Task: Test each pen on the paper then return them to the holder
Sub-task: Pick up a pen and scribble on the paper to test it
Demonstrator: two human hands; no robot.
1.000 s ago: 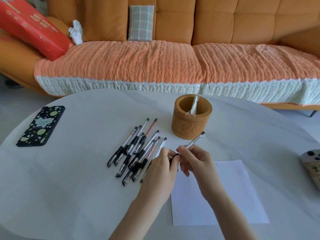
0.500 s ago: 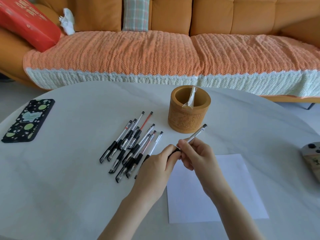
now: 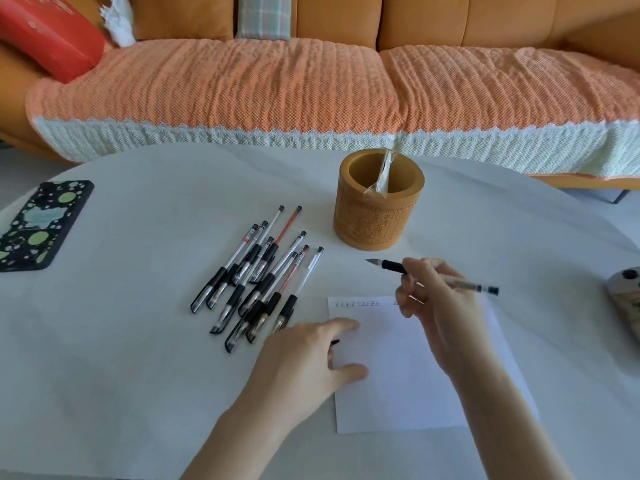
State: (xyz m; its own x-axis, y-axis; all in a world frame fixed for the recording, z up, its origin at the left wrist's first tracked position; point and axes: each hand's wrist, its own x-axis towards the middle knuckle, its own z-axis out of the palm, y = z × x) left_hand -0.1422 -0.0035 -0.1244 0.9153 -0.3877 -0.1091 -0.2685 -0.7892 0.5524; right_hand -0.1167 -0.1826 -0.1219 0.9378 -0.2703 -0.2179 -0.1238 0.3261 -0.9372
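One pen [image 3: 391,266] sits in my right hand [image 3: 440,306], pinched between thumb and first fingers just behind its black grip. The barrel runs out past my knuckles to the right, and the bare tip points left, clear of the sheet. I hold it this close to the tip because I judge a test mark comes next. The paper [image 3: 398,393] lies directly beneath these fingers, with a short row of scribbles [image 3: 356,303] along its top edge just left of them.

My left hand [image 3: 301,358] lies on the paper's left edge, index finger and thumb spread flat, pinning it against the nib's drag. A small black piece [image 3: 335,341] peeks out between them, probably the cap. Whether my hidden fingers grip it I cannot tell.

The other pens [image 3: 263,282], roughly ten, lie capped in a loose fan just beyond my left fingertips, within easy reach. The holder [image 3: 377,216] stands beyond my right fingers, near them, with no pen visible inside.
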